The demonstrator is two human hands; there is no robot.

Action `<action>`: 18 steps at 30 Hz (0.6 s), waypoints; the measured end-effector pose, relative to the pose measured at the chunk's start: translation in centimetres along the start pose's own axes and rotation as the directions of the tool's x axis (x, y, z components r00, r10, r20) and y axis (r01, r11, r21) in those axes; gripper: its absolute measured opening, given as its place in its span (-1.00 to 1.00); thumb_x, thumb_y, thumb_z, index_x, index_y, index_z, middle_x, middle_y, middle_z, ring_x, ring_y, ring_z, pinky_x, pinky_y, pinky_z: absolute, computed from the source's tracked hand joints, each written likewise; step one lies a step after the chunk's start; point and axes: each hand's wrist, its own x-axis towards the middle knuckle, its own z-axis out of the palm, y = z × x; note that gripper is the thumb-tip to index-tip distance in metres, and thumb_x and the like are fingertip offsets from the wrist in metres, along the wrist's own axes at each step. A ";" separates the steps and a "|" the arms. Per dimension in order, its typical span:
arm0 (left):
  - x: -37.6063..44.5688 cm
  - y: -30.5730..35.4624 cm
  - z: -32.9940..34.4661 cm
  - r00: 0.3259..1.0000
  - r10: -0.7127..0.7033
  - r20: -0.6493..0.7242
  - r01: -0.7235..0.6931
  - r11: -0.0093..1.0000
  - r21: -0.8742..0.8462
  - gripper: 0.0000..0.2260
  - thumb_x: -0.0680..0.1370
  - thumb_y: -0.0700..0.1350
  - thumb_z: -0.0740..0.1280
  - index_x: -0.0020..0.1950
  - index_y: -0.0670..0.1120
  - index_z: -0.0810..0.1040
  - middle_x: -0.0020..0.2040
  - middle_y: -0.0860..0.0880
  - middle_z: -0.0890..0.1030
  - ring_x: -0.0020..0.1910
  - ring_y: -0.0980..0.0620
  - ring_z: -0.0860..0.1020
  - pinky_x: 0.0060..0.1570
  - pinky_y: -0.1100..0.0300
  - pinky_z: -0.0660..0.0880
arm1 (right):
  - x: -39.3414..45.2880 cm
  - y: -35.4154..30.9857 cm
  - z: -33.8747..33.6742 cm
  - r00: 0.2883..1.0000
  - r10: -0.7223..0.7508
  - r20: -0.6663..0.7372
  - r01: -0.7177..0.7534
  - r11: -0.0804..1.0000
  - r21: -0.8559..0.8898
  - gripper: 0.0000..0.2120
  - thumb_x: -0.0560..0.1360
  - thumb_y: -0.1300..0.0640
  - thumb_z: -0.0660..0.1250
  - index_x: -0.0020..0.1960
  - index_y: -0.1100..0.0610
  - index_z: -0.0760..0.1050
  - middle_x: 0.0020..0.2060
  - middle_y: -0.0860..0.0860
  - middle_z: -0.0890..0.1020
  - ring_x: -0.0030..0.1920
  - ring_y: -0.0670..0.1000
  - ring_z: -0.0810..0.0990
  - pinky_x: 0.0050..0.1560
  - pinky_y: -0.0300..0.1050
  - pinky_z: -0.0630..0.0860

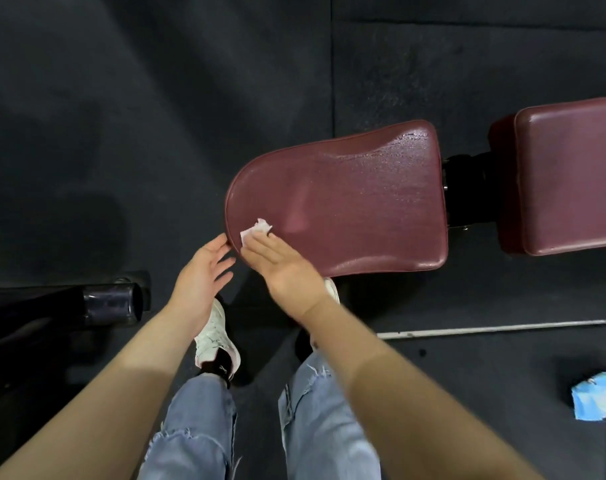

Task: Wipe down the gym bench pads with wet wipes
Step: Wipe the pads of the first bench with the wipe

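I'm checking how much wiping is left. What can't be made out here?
- Back pad: cut off by the head view's right edge.
- Wet wipe: mostly hidden under the right hand.
- Blue packet on the floor: clipped by the edge, print too small to read.

White sneaker point(214, 336), ripped jeans point(324, 420), metal rod point(495, 328) on dark floor point(121, 98).
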 end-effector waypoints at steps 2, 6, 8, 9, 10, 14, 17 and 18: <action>0.0 -0.1 0.1 1.000 -0.004 -0.029 0.003 1.000 -0.016 -0.58 0.60 -0.05 0.04 0.42 0.09 0.45 0.31 0.10 0.53 0.29 0.06 0.50 0.17 0.15 0.43 | -1.7 3.7 -2.8 0.981 -0.171 0.093 0.177 0.982 -0.069 -0.46 0.38 0.51 0.27 0.34 0.28 0.49 0.37 0.17 0.49 0.40 0.18 0.43 0.47 0.06 0.21; -0.6 -0.3 1.0 0.999 -0.001 -0.038 -0.001 0.999 -0.044 -0.60 0.63 -0.05 0.06 0.45 0.10 0.42 0.31 0.12 0.52 0.28 0.03 0.50 0.24 0.10 0.42 | -10.0 11.2 -8.1 0.962 0.236 -0.138 -0.253 0.960 -0.121 -0.46 0.42 0.46 0.13 0.34 0.20 0.51 0.34 0.12 0.53 0.34 0.17 0.50 0.39 0.11 0.39; -0.9 -0.3 1.5 0.999 -0.004 -0.051 0.001 0.999 -0.055 -0.60 0.65 -0.07 0.05 0.46 0.11 0.41 0.36 0.12 0.51 0.28 0.03 0.50 0.28 0.08 0.42 | -12.8 11.3 -8.6 0.802 0.501 -0.326 -0.549 0.833 -0.071 -0.36 0.36 0.58 0.17 0.34 0.15 0.50 0.35 0.04 0.51 0.35 0.07 0.48 0.35 0.00 0.44; -1.0 -0.3 1.7 0.998 -0.002 -0.057 -0.001 0.999 -0.051 -0.59 0.65 -0.07 0.03 0.47 0.11 0.40 0.38 0.12 0.49 0.29 0.04 0.50 0.29 0.08 0.42 | -13.0 10.4 -7.7 0.718 0.576 -0.390 -0.630 0.776 -0.012 -0.34 0.34 0.60 0.17 0.34 0.14 0.48 0.36 0.01 0.49 0.36 0.02 0.45 0.35 -0.07 0.44; -1.1 -0.3 1.8 0.998 0.001 -0.061 -0.004 0.999 -0.044 -0.58 0.66 -0.08 0.02 0.49 0.11 0.39 0.40 0.11 0.48 0.30 0.04 0.49 0.30 0.08 0.42 | -12.1 8.9 -6.5 0.669 0.610 -0.425 -0.660 0.750 0.038 -0.35 0.34 0.60 0.16 0.34 0.15 0.46 0.36 0.01 0.48 0.37 0.02 0.44 0.35 -0.12 0.42; -1.2 -0.2 1.9 0.997 -0.003 -0.076 0.001 1.000 -0.025 -0.60 0.64 -0.09 0.04 0.43 0.14 0.44 0.36 0.15 0.53 0.30 0.05 0.52 0.24 0.13 0.44 | -5.0 0.9 0.8 0.892 0.372 -0.256 -0.395 0.918 -0.044 -0.56 0.58 0.35 0.07 0.40 0.17 0.45 0.34 -0.03 0.49 0.38 -0.05 0.41 0.42 -0.37 0.19; -1.2 0.1 1.8 1.000 0.011 -0.029 -0.011 1.000 0.002 -0.65 0.62 -0.04 0.10 0.21 0.28 0.58 0.23 0.24 0.61 0.20 0.14 0.60 0.18 0.16 0.46 | -1.9 -2.0 1.3 0.998 0.015 0.058 -0.010 0.997 -0.073 -0.47 0.51 0.31 -0.08 0.37 0.29 0.45 0.39 0.14 0.47 0.44 0.11 0.39 0.52 -0.10 0.16; -1.1 0.1 1.7 0.999 0.014 -0.029 -0.014 1.000 0.003 -0.64 0.62 -0.04 0.09 0.24 0.27 0.56 0.25 0.22 0.60 0.20 0.13 0.59 0.18 0.17 0.46 | -2.1 -0.7 0.1 0.993 -0.080 0.086 0.085 0.995 -0.055 -0.47 0.47 0.33 -0.06 0.34 0.30 0.49 0.35 0.17 0.51 0.39 0.15 0.45 0.49 -0.01 0.23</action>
